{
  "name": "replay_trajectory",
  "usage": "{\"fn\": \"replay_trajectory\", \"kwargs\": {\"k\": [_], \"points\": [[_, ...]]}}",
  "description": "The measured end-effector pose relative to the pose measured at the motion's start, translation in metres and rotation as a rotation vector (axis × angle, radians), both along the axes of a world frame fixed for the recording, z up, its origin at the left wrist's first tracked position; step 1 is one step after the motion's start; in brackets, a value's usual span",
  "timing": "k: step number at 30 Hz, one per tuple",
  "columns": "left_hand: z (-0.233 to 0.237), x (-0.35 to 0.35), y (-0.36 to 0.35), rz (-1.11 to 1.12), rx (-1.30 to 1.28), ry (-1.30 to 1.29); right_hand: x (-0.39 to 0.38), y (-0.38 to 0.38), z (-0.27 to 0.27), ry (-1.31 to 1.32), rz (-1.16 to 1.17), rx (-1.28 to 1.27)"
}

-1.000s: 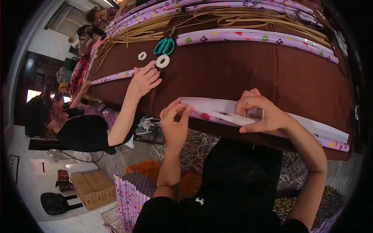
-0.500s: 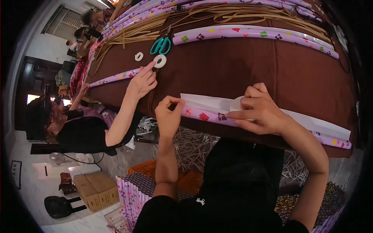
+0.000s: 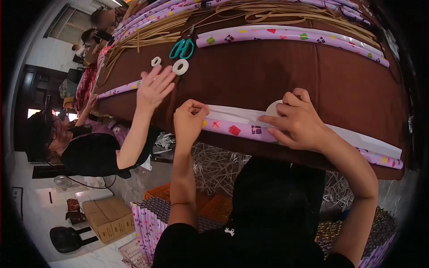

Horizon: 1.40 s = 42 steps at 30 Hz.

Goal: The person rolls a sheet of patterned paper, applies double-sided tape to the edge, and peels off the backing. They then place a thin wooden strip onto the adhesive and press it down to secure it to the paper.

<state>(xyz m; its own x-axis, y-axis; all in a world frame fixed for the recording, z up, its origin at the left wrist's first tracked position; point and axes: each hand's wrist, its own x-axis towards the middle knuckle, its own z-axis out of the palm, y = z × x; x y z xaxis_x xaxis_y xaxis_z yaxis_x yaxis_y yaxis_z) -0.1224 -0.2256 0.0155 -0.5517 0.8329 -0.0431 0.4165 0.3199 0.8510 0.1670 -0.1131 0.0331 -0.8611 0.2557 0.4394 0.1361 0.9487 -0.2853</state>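
Now that the white flap has been rolled in tighter, the wrapping-paper roll [image 3: 237, 130] at frame centre is pinched by the left hand [image 3: 190, 118]; a tape roll [image 3: 271, 108] is gripped by the right hand [image 3: 297, 123] against it.

A table draped in brown cloth [image 3: 277, 76] is shown. Along its near edge a partly rolled purple patterned sheet [image 3: 237, 129] is laid. A second purple roll [image 3: 290, 36] is laid farther back and a third [image 3: 117, 90] at the left. 2 white tape rings [image 3: 180, 67], teal scissors [image 3: 182, 48] and tan strips [image 3: 268, 15] are spread beyond.
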Motion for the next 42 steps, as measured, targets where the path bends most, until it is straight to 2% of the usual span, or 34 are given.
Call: {"fn": "replay_trajectory", "kwargs": {"k": [13, 19, 21, 40, 42], "points": [[-0.013, -0.006, 0.002, 0.022, 0.003, 0.163, -0.003, -0.004, -0.001, -0.045, -0.073, 0.051], [-0.001, 0.005, 0.006, 0.033, -0.04, 0.249, -0.003, -0.003, -0.003, -0.028, -0.081, 0.074], [-0.001, 0.006, 0.006, 0.03, -0.037, 0.347, -0.003, -0.003, -0.005, -0.031, -0.051, 0.06], [0.006, 0.002, 0.01, -0.015, -0.109, 0.404, -0.006, -0.007, -0.007, -0.049, -0.11, 0.1], [0.014, 0.003, 0.01, -0.063, -0.207, 0.341, -0.005, -0.006, -0.007, -0.066, -0.103, 0.083]]}}
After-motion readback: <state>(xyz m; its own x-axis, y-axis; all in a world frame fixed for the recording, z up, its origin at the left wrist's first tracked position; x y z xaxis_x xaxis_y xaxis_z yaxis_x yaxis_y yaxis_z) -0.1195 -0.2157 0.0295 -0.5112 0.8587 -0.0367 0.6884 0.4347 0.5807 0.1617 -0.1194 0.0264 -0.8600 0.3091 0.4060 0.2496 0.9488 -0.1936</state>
